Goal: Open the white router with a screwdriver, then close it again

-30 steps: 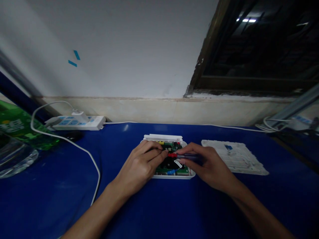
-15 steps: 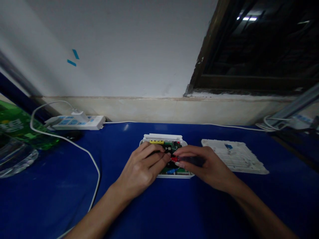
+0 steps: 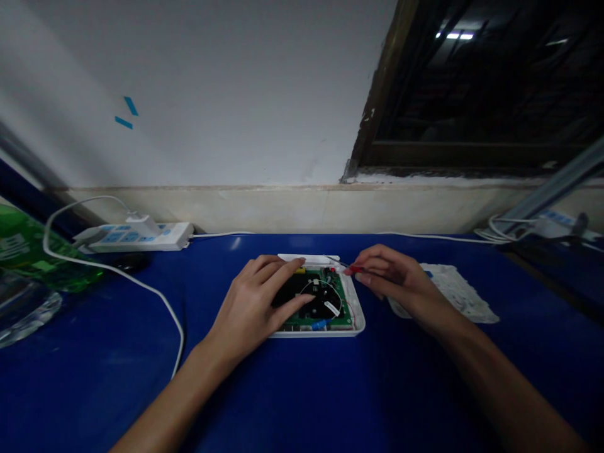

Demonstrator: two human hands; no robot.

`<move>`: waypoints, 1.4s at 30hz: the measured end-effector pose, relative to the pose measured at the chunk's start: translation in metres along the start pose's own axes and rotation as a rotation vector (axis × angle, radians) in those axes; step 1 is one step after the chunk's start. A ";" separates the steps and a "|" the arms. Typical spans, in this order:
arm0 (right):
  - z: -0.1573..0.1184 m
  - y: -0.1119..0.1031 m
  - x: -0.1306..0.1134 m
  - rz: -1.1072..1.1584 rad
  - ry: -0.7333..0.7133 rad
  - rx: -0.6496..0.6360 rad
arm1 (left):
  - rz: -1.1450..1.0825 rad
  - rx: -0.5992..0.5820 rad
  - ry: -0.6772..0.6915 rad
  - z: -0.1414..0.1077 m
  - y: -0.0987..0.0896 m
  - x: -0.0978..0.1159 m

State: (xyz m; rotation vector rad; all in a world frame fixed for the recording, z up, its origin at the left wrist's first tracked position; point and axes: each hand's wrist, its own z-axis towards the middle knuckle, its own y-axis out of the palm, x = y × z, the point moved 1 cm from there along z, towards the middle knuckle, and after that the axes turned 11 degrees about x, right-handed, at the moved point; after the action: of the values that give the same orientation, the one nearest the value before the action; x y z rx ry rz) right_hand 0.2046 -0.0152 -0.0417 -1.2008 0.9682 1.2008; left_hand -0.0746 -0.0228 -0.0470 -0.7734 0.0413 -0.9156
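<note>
One screwdriver [image 3: 356,269] pinched in the right hand [image 3: 394,275], case [image 3: 361,322] just left of that grip under the spread left hand [image 3: 255,296]; brace it lightly and steer the shaft [image 3: 336,260] clear of the wire [image 3: 340,301].

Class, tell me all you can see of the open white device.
The open, plastic-looking white device lies flat on the blue table. Inside show a green circuit board, black central part, thin looped wire and blue connector. The left hand covers its left side, apparently touching. A tool crosses its far edge; contact is unclear.
</note>
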 end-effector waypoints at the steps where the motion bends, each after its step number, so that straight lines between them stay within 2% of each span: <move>1: 0.002 -0.004 0.000 -0.011 0.002 0.022 | 0.004 -0.036 -0.013 0.001 -0.001 0.001; 4: 0.006 -0.013 -0.008 -0.130 -0.013 0.009 | 0.007 -0.152 -0.045 0.003 -0.004 0.001; 9: 0.005 -0.025 -0.041 -0.632 -0.032 -0.310 | 0.009 -0.338 -0.022 0.001 -0.006 -0.001; 11: 0.002 -0.027 -0.054 -0.804 -0.068 -0.395 | 0.019 -0.383 -0.006 -0.002 -0.003 -0.002; 14: -0.002 -0.022 -0.067 -0.997 -0.145 -0.411 | 0.032 -0.426 0.012 -0.005 0.001 -0.002; 17: -0.006 -0.009 -0.070 -1.081 -0.176 -0.456 | 0.037 -0.437 0.014 -0.007 0.004 -0.003; 20: -0.011 0.000 -0.065 -1.097 -0.186 -0.425 | 0.035 -0.434 0.009 -0.007 0.005 -0.004; 22: -0.015 -0.001 -0.059 -1.025 -0.143 -0.419 | 0.034 -0.431 0.008 -0.007 0.005 -0.003; 25: -0.024 -0.009 -0.044 -0.844 -0.034 -0.382 | 0.039 -0.424 0.003 -0.007 0.004 -0.002; 28: -0.034 -0.019 -0.026 -0.702 0.067 -0.259 | 0.049 -0.418 0.002 -0.007 0.003 -0.001; 33: -0.041 -0.038 -0.006 -0.509 0.227 -0.238 | 0.053 -0.422 0.009 -0.008 0.004 -0.002; 36: -0.037 -0.053 -0.008 -0.523 0.196 -0.215 | 0.044 -0.414 0.009 -0.008 0.005 -0.003; 38: -0.033 -0.055 -0.010 -0.559 0.134 -0.137 | 0.038 -0.415 0.008 -0.007 0.005 -0.002; 40: -0.031 -0.047 -0.008 -0.633 0.062 -0.024 | 0.034 -0.421 0.007 -0.007 0.005 -0.002; 42: -0.031 -0.031 -0.002 -0.792 -0.041 0.078 | 0.034 -0.427 0.006 -0.007 0.005 -0.002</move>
State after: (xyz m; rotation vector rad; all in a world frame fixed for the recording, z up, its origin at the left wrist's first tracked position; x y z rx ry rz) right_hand 0.2365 -0.0447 -0.0397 -1.3084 0.4172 0.5446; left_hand -0.0751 -0.0238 -0.0555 -1.1612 0.2615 -0.8871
